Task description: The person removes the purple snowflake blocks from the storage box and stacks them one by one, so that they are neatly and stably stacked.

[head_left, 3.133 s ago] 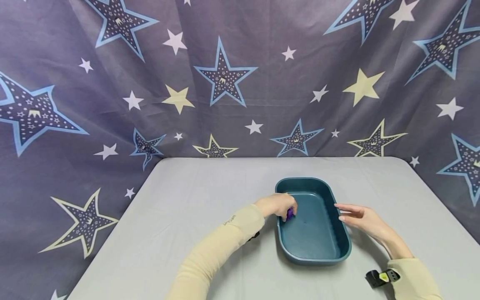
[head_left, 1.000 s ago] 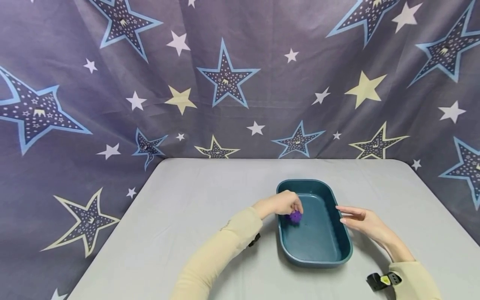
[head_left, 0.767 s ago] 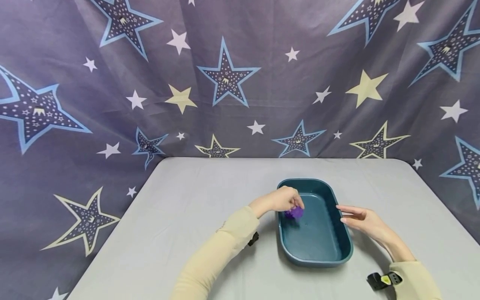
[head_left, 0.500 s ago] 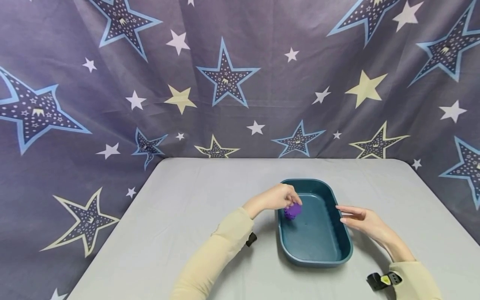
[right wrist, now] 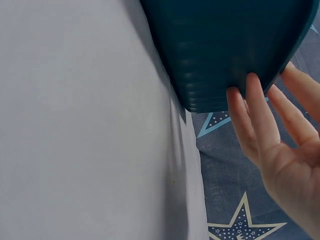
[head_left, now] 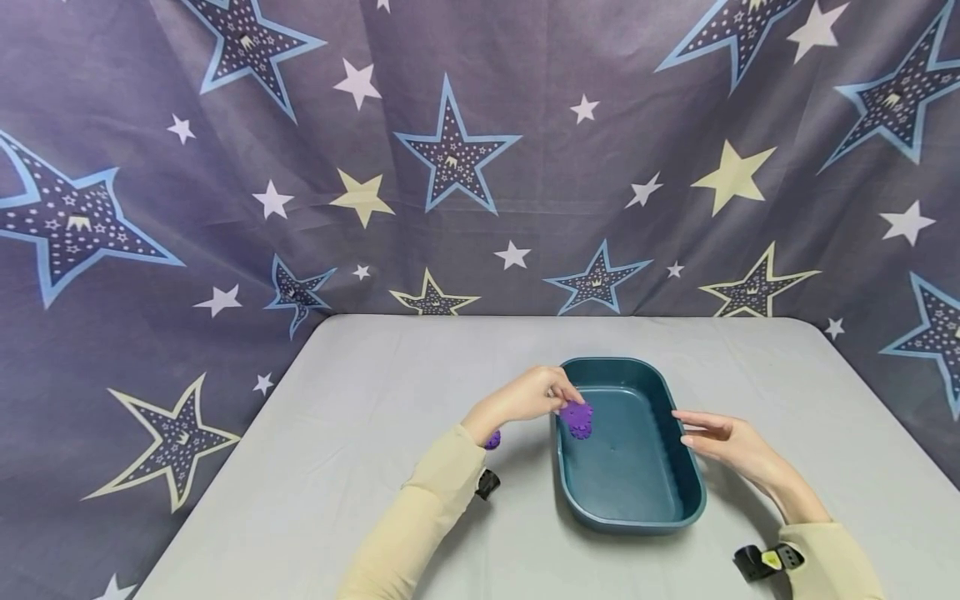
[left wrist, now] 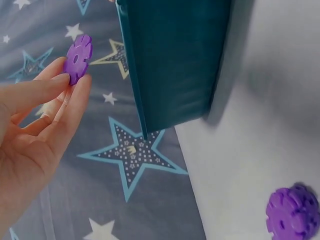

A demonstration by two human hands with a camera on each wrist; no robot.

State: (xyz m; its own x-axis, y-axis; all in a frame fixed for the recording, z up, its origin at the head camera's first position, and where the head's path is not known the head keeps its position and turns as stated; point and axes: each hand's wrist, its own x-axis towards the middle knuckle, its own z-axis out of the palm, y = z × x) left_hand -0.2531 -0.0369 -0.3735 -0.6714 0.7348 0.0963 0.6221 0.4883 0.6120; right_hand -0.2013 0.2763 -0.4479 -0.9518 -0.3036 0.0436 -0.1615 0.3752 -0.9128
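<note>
My left hand pinches a notched purple disc between thumb and fingertips, over the left rim of a dark teal bin. In the head view, purple notched edges show just below my fingers; whether they are part of the held disc or another one in the bin, I cannot tell. More purple notched discs, clumped together, lie on the table left of the bin, partly hidden by my left wrist in the head view. My right hand touches the bin's right wall with its fingers extended.
The bin stands on a pale grey table, right of its middle. Behind the table hangs a dark star-print cloth. Black straps with small devices sit at both wrists.
My left hand has risen from inside the bin and drawn left to its rim, keeping the purple disc. Purple discs on the table now show behind my left wrist. My right hand stays put.
</note>
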